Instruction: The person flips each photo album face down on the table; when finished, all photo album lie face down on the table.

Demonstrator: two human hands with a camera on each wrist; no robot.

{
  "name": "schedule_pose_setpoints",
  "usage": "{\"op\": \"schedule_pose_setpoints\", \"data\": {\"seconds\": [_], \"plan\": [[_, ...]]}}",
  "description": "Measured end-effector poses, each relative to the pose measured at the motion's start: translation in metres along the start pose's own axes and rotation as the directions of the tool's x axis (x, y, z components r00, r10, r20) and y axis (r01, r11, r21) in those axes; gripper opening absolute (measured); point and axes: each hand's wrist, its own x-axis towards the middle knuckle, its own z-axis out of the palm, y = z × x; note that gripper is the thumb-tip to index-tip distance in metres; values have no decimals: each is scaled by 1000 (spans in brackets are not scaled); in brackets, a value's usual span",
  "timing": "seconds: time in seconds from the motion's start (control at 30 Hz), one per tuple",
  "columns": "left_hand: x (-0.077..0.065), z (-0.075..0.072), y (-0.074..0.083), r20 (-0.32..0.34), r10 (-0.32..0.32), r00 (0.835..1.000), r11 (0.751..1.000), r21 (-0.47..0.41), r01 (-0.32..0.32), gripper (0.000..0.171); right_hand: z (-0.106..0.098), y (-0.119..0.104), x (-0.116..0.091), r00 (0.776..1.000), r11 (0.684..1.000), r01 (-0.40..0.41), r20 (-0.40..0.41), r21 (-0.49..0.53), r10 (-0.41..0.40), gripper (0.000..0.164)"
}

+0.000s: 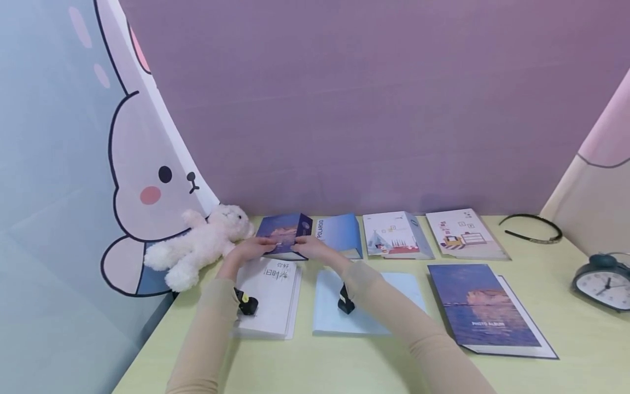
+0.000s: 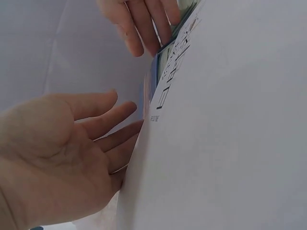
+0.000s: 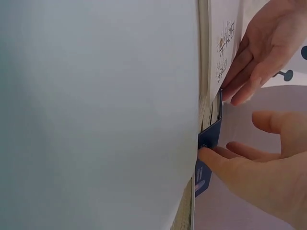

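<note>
At the back left of the table lies a dark blue photo album (image 1: 280, 227) with a sunset cliff picture. My left hand (image 1: 254, 248) reaches to its left side, and my right hand (image 1: 313, 247) is at its spine on the right. In the right wrist view, fingertips of the right hand (image 3: 259, 167) touch the dark blue spine (image 3: 207, 141). Fingers of the left hand (image 2: 72, 148) extend loosely in the left wrist view, partly hidden behind a white album (image 2: 225, 124). That white album (image 1: 268, 295), with handwritten-style characters, lies below the left hand.
A blue POLAROID album (image 1: 339, 232) and two white illustrated albums, one with a tent (image 1: 394, 235), one with furniture (image 1: 465, 235), continue the back row. In front are a pale blue album (image 1: 403, 290) and another sunset album (image 1: 484, 306). A plush toy (image 1: 202, 246), headband (image 1: 534, 239) and alarm clock (image 1: 602, 282) flank them.
</note>
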Motion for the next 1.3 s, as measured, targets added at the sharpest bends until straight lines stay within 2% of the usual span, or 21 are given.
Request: {"op": "schedule_pose_setpoints", "data": {"seconds": [0.1, 0.33, 0.67, 0.93, 1.3], "plan": [[0, 0, -1, 21, -9, 1000, 1000, 16, 9, 46, 1, 0, -2, 1000, 1000, -4, 31, 1, 4, 54], [1, -3, 1, 66, 22, 998, 996, 90, -28, 41, 1, -4, -5, 999, 1000, -11, 52, -4, 11, 54], [6, 0, -3, 83, -33, 996, 998, 53, 28, 43, 0, -1, -2, 998, 999, -34, 55, -21, 35, 54], [6, -1, 0, 87, 10, 996, 999, 35, -13, 45, -4, 1, -3, 998, 998, -22, 55, -54, 25, 54], [7, -1, -1, 80, 1, 997, 999, 36, -4, 44, -5, 1, -3, 998, 998, -19, 56, -65, 23, 53]]}}
